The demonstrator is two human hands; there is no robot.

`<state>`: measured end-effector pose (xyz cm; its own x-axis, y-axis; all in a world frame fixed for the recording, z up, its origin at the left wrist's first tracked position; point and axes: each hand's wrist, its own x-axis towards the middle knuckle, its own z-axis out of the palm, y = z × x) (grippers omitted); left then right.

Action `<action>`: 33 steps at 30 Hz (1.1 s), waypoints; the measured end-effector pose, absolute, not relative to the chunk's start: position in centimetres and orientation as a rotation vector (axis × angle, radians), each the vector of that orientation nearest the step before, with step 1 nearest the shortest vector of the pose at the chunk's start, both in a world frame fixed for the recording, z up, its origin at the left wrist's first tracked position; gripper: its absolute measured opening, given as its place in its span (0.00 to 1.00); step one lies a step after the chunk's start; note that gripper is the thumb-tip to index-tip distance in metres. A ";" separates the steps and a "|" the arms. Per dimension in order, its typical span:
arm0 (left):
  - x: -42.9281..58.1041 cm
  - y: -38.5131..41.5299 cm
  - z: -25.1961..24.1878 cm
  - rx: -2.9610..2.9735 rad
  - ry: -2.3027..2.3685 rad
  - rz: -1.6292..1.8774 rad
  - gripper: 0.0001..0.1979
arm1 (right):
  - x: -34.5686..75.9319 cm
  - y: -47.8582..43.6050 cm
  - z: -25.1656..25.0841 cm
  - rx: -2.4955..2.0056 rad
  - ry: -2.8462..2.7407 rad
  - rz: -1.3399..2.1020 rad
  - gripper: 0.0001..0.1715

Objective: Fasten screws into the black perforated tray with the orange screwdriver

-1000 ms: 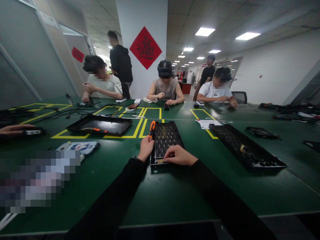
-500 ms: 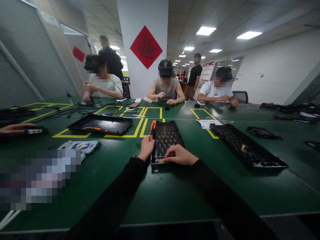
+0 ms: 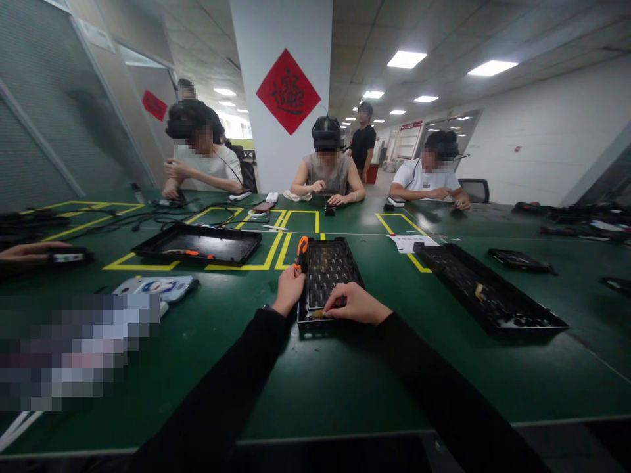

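Observation:
In front of me on the table lies a black case [image 3: 335, 266] with rows of small metallic pieces inside. My left hand [image 3: 290, 290] is closed at its left edge, around an orange-and-black tool [image 3: 302, 253] whose exact kind I cannot make out. Over the case's near end, my right hand [image 3: 355, 303] has thumb and fingers pinched together. They touch a small yellowish piece [image 3: 319, 315] by the near rim; whether they grip it or something smaller is hidden.
A black tray [image 3: 236, 243] with orange-marked tools lies to the left. To the right are a longer black tray [image 3: 488, 289] and a paper sheet [image 3: 413, 243]. A phone-like item [image 3: 155, 286] sits front left. Several people work across the green table [image 3: 315, 394]; another person's hand [image 3: 32, 253] shows far left.
Both my hands stay almost in place; the right fingers shift very slightly at the case's near end. Two standing people in the background have moved left.

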<state>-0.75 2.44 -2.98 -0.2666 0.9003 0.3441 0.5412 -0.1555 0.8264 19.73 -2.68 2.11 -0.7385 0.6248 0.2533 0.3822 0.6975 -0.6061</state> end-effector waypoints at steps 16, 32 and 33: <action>-0.7 2.3 -2.8 1.629 1.769 1.384 0.12 | 19.7 -2.7 2.2 -0.799 -2.474 0.761 0.11; -0.7 2.4 -2.8 1.674 1.794 1.378 0.12 | 19.7 -2.7 2.1 -0.815 -2.470 0.808 0.13; -0.8 2.4 -2.8 1.683 1.795 1.378 0.13 | 19.7 -2.7 2.1 -0.819 -2.471 0.811 0.13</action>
